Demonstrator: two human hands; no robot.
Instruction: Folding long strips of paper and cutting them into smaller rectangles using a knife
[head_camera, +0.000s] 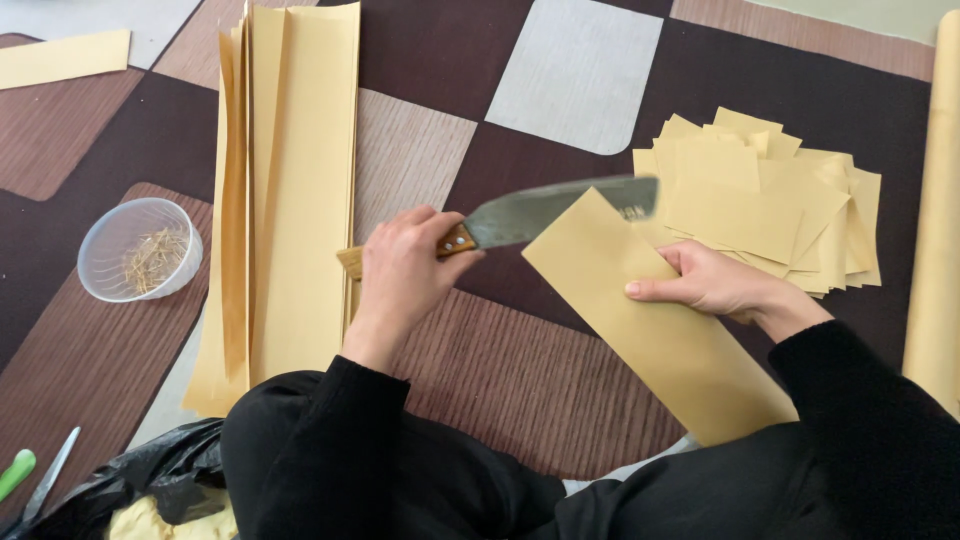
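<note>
left hand (405, 265) fist closed on wooden handle of knife (545, 212) | right hand (715, 283) pins paper strip (655, 315) flat on the floor mat | blade over strip's far end, near right fingers | risk: slip nicks fingers or tears strip

We are seeing the knife blade (560, 208) blurring toward its tip. The scissors (30, 485) and black bag (150, 480) are running off the bottom edge, the paper roll (940, 200) off the right edge, and the bowl's (110, 230) thin contents are staying too small to identify.
</note>
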